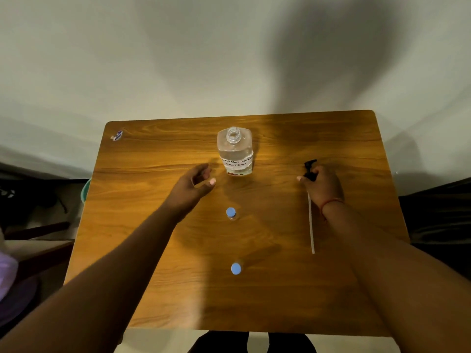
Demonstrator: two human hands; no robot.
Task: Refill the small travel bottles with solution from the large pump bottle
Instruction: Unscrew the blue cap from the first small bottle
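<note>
The large clear bottle stands uncapped at the back middle of the wooden table, with a white handwritten label and liquid inside. My right hand grips the black pump head to the bottle's right; its white dip tube trails toward me along the tabletop. My left hand hovers just left of the large bottle, fingers loosely curled, holding nothing. Two small travel bottles with blue caps stand in line nearer me: one mid-table, one closer to the front edge.
A small crumpled blue and white wrapper lies at the table's back left corner. A teal rim peeks out beside the left edge. A pale wall stands behind; dark furniture flanks both sides.
</note>
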